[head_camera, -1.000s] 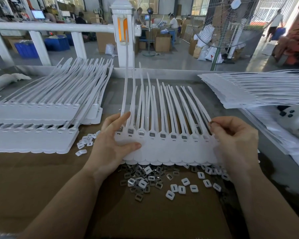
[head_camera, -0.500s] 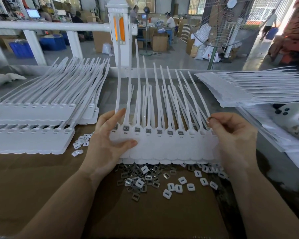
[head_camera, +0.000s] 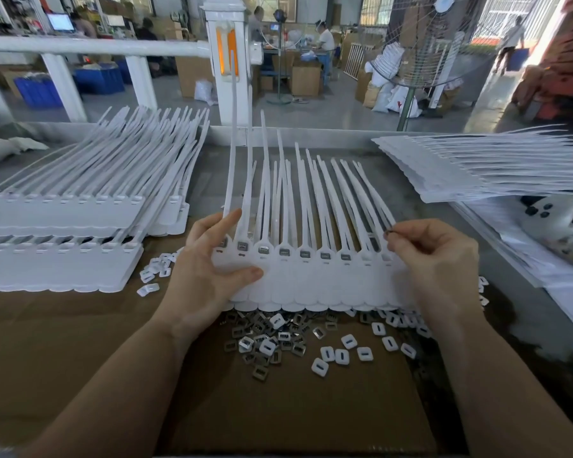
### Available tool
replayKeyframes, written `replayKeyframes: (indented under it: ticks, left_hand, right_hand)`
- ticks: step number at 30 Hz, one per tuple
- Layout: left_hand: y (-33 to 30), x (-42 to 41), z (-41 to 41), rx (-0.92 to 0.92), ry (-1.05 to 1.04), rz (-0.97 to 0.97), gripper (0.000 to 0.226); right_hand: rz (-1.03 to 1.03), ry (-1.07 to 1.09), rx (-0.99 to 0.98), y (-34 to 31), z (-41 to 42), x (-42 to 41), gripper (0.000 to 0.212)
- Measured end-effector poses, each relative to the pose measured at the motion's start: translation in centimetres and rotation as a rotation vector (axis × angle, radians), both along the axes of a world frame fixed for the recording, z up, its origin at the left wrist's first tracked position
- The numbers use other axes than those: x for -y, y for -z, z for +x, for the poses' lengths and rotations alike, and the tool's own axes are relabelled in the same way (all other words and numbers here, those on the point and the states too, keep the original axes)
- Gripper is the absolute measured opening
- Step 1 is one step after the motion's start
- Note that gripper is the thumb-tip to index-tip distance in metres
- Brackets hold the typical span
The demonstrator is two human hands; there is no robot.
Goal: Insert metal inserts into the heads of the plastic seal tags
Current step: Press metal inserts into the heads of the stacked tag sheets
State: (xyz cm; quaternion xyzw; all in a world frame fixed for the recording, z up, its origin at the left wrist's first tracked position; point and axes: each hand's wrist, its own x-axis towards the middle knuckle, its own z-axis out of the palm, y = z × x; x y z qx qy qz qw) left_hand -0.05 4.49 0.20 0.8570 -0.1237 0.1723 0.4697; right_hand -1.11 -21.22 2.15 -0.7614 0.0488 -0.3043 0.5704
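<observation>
Head view: left hand (head_camera: pixel 209 276) grips the light, floppy seal tags (head_camera: pixel 311 279) by their stiffer heads — right hand (head_camera: pixel 440 259) pinches one tiny metal insert (head_camera: pixel 388 231), likely slippery.

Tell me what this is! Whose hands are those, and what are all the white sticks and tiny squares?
The camera sits on a person's head, looking down at their own hands. The left hand holds a joined row of white plastic seal tags with long thin tails. The right hand pinches a small metal insert in its fingers, above the row's right end. Most tag heads already show a grey insert. Below, on the brown cardboard surface, lie a heap of loose metal inserts and small white plastic squares. More white tags are stacked left and right.
</observation>
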Motion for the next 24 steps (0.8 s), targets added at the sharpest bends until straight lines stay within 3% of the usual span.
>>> replayKeyframes:
  ticks: [12,24]
  left_hand:
    - [0.27,-0.11,0.29,-0.067,-0.005,0.003,0.074]
    - [0.23,-0.25,0.43,-0.093,-0.009,0.023,0.073]
  right_hand:
    - [-0.446,-0.050,-0.192,0.68,0.44,-0.36,0.007]
    - [-0.456,-0.038,-0.343,0.39,0.92,-0.46,0.010]
